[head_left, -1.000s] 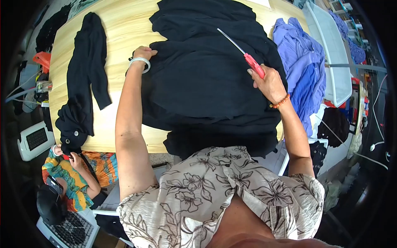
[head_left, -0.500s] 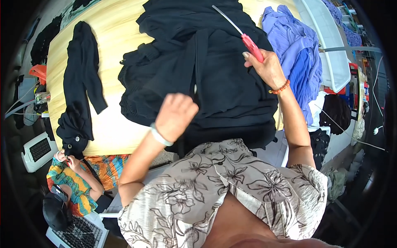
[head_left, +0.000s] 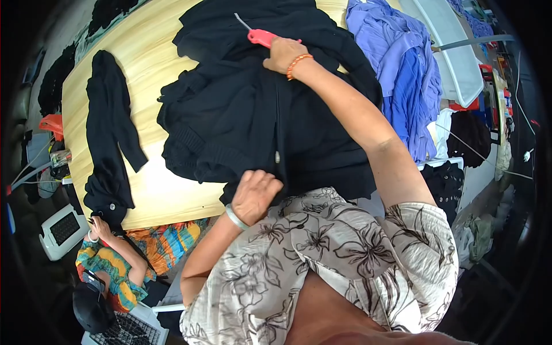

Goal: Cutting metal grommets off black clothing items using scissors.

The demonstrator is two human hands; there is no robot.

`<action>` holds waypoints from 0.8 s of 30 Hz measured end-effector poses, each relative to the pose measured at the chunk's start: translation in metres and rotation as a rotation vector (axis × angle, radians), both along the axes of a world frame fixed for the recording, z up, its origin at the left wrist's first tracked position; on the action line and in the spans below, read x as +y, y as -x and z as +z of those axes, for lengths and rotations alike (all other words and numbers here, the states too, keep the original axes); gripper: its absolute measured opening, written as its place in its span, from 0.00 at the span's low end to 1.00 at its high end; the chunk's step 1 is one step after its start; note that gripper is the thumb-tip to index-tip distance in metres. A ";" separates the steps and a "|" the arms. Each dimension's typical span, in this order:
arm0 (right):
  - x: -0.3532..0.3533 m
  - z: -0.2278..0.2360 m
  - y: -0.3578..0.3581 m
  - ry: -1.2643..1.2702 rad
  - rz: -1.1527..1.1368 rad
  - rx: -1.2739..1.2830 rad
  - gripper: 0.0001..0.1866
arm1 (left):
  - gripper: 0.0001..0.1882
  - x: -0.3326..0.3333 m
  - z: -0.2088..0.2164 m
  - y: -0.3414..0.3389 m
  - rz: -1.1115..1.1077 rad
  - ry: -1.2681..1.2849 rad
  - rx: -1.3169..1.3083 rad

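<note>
A large black garment [head_left: 230,121] lies spread on the table in front of me. A straight seam or front opening runs down its middle, with a small pale piece [head_left: 278,156] near the lower end. My left hand [head_left: 259,195] is at the garment's near edge, fingers curled on the cloth. Over the garment's far part, my right hand [head_left: 283,54] is closed around the red handle of a tool [head_left: 261,38]. A thin metal shaft sticks out of it toward the far left; its exact kind I cannot make out.
Purple-blue garments [head_left: 402,75] lie at the right, beside a white tray [head_left: 448,52]. Another black garment [head_left: 109,126] is on the left of the wooden table [head_left: 167,195]. At its near left corner a seated co-worker [head_left: 115,259] handles that garment's end.
My right hand has swung left and away from me with the red-handled tool. My left hand has come closer to me, down to the garment's near edge.
</note>
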State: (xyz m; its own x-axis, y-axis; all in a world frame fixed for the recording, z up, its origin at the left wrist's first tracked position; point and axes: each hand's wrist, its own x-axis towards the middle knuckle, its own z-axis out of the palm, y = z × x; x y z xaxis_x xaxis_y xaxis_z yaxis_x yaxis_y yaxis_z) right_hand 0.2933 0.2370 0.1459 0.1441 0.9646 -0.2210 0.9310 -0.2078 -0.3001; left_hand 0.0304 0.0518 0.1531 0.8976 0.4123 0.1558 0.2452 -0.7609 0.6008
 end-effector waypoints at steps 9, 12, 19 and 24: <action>-0.044 0.023 -0.137 -0.143 -0.419 0.597 0.17 | 0.16 0.047 0.007 0.037 0.489 -0.245 0.095; -0.095 0.099 -0.150 -0.481 -0.392 0.841 0.12 | 0.17 0.076 0.028 0.062 0.776 -0.491 -0.011; -0.217 0.082 -0.135 0.030 -0.334 0.199 0.19 | 0.15 0.089 0.000 0.056 0.510 -0.546 0.272; -0.297 0.026 -0.111 0.002 -0.252 -0.303 0.11 | 0.26 0.071 -0.010 0.053 0.536 -0.091 0.231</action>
